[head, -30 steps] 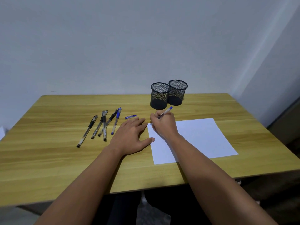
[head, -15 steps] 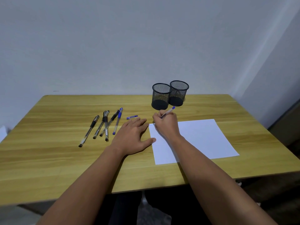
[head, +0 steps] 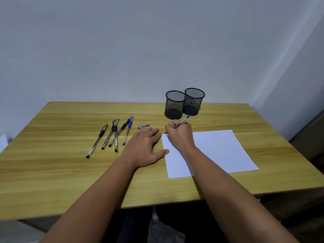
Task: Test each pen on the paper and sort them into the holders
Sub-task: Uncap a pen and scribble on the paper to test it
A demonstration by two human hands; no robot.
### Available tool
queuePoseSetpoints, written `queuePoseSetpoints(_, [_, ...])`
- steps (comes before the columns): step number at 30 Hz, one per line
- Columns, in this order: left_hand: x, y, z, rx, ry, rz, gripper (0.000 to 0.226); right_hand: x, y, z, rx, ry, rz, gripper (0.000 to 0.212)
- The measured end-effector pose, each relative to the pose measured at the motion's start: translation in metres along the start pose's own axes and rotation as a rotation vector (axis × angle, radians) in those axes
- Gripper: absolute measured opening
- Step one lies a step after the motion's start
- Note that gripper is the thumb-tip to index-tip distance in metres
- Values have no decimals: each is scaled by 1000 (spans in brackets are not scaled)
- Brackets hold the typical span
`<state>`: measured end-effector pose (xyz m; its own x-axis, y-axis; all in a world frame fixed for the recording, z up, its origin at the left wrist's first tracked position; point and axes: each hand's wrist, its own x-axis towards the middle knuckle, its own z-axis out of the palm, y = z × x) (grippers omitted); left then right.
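My right hand (head: pixel 180 135) grips a blue pen (head: pixel 182 121) with its tip at the top left corner of the white paper (head: pixel 217 151), where a small blue scribble shows. My left hand (head: pixel 143 148) lies flat on the table, its thumb touching the paper's left edge. A loose blue pen cap (head: pixel 143 126) lies just beyond my left fingers. Several pens (head: pixel 114 135), mostly black and one blue (head: pixel 128 130), lie in a loose group to the left. Two black mesh holders (head: pixel 174 105) (head: pixel 193 101) stand side by side behind the paper; both look empty.
The wooden table (head: pixel 61 172) stands against a plain wall, with a second wall close on the right. A white object (head: pixel 2 142) pokes in at the far left edge. The table's front edge runs just under my forearms.
My right hand has shifted slightly right along the paper's top edge with the pen, leaving a short blue mark. My left hand has stayed in place.
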<state>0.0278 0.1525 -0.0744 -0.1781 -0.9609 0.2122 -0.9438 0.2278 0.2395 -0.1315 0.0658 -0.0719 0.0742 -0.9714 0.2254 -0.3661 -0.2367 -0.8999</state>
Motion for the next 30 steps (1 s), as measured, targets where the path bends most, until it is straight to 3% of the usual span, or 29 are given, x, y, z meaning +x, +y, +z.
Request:
queuePoseSetpoints(26, [1, -1, 1, 1, 3, -5, 84, -3, -4, 1, -37, 45, -46, 55])
queuePoseSetpoints(30, [1, -1, 1, -5, 11, -1, 84, -2, -5, 1, 14, 71, 22, 52])
